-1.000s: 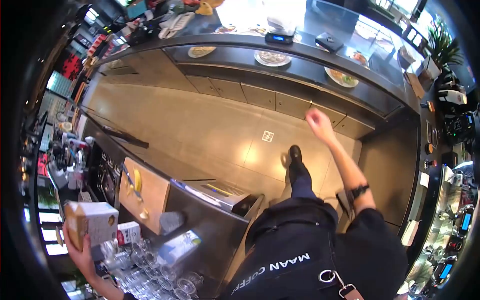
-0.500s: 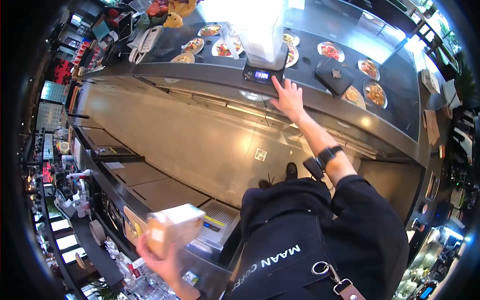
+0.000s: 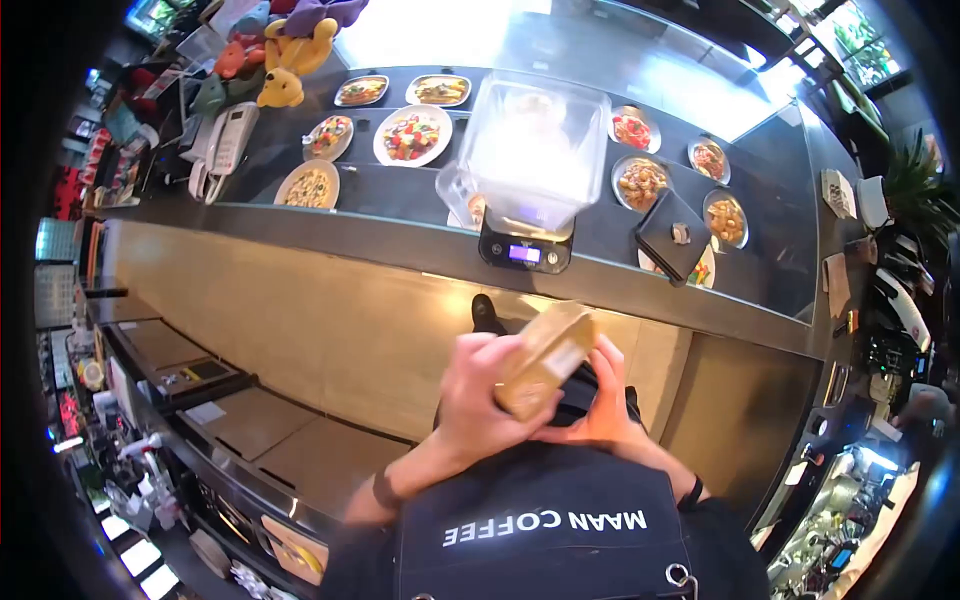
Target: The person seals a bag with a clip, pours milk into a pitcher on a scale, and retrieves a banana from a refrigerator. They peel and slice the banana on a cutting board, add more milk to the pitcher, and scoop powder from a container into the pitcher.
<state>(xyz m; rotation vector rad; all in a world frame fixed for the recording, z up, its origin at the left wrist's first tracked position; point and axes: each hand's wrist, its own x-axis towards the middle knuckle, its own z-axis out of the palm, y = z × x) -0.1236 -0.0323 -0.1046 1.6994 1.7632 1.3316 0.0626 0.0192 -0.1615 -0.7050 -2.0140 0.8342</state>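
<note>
In front of my apron, my left hand (image 3: 480,395) grips a brown carton (image 3: 545,365) with a pale label. My right hand (image 3: 607,400) is at the carton's other side, fingers bent against its edge; motion blurs the exact contact. Beyond both hands, a black digital scale (image 3: 525,252) with a lit display sits near the counter's front edge. On it stands a large clear plastic pitcher (image 3: 535,150) with a handle on its left. What the pitcher contains is washed out by glare.
Several plates of food, among them a salad plate (image 3: 412,137), lie on the dark counter (image 3: 390,190). A black square object (image 3: 672,235) rests to the right of the scale. A telephone (image 3: 222,150) and plush toys (image 3: 290,60) are at the left. Brown-topped cabinets (image 3: 255,435) stand lower left.
My right hand has left the scale and come back to the carton. My left hand has brought the carton from the lower left to in front of my body. The view has shifted.
</note>
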